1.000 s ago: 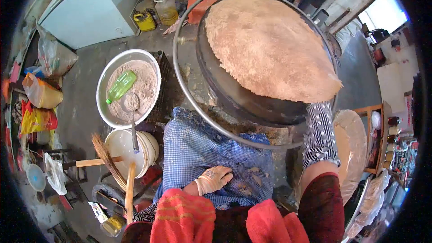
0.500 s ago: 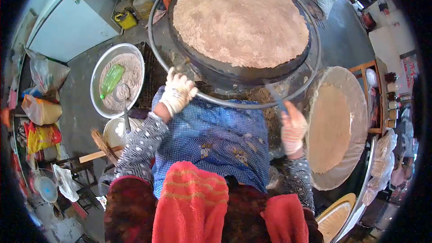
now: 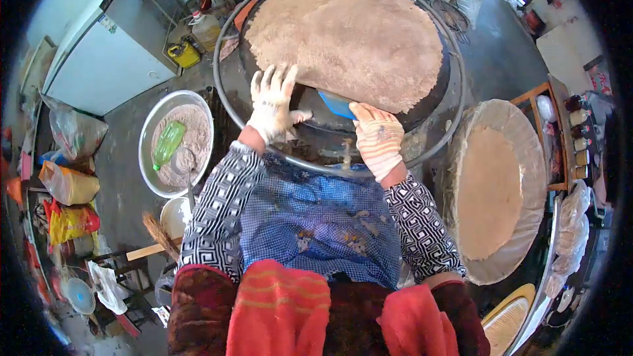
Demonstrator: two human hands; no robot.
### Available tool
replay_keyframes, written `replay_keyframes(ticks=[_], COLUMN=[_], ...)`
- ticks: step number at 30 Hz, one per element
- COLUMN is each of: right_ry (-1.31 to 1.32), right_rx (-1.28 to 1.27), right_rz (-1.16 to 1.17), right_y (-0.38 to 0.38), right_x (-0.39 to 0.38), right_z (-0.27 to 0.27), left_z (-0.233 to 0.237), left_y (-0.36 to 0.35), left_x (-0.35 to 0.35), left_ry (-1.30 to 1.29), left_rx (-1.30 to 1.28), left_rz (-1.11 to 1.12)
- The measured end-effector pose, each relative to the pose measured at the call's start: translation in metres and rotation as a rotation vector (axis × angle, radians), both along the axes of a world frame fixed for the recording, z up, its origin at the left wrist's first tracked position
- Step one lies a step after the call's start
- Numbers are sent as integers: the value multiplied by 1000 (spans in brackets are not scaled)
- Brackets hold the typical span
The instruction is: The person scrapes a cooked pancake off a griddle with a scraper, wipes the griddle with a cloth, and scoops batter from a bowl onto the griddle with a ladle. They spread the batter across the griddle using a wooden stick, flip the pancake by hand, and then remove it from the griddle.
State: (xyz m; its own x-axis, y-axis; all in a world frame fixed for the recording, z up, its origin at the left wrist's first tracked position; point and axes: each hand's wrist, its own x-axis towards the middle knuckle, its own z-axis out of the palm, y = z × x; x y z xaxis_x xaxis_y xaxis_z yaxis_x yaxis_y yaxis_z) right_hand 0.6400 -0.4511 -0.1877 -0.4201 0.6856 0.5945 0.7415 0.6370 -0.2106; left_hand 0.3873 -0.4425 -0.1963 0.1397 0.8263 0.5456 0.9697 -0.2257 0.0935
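Note:
A big thin brown pancake (image 3: 349, 33) covers most of the round black griddle (image 3: 432, 107). My left hand (image 3: 271, 102), in a white glove, has its fingers spread, with the fingertips at the pancake's near left edge. My right hand (image 3: 380, 138), in a striped glove, is closed on a flat blue scraper (image 3: 337, 103). The scraper lies against the pancake's near edge; how far it reaches underneath is hidden. Beside my left hand, a strip of dark griddle shows along that edge. A metal ring (image 3: 227, 102) runs around the griddle, under both my wrists.
To the left stands a metal basin (image 3: 146, 158) of pinkish-brown batter with a green bottle (image 3: 169, 142) and a ladle (image 3: 183, 160). A white bucket (image 3: 173, 216) and a brush (image 3: 158, 232) are below it. On the right, brown pancake sheets (image 3: 489, 191) lie on a plastic-covered round tray (image 3: 535, 178).
Both hands have moved forward over the ring to the pancake's near edge. My right hand brought the scraper up and left against it. My left hand has left the ring and spread its fingers.

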Motion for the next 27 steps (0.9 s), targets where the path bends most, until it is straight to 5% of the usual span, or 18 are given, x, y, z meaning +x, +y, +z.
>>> replay_keyframes(ticks=[3, 6, 12, 14, 16, 18, 21, 24, 27], right_ry=[129, 233, 265, 264, 268, 179, 396, 508, 337], right_rx=[-26, -65, -294, -407, -503, -494, -778, -780, -298], right_rz=[-7, 7, -249, -373, -494, -671, -864, -1147, -1425], right_y=[-24, -74, -214, -256, -298, -337, -370, -407, -440], right_x=[25, 69, 148, 168, 196, 230, 248, 274, 322], right_z=[24, 25, -38, -58, -85, -114, -92, -118, -162], left_z=[7, 23, 150, 153, 158, 137, 86, 35, 12], left_y=[36, 64, 98, 113, 89, 58, 17, -15, -39], left_x=[7, 20, 73, 78, 98, 109, 111, 105, 94], left_ry=[99, 182, 494, 411, 487, 468, 369, 330, 165], left_rx=[-146, 0, -50, 263, 300, 347, 288, 134, -240], left_rz=[-56, -146, 73, -50, -35, -126, -161, -196, -297])
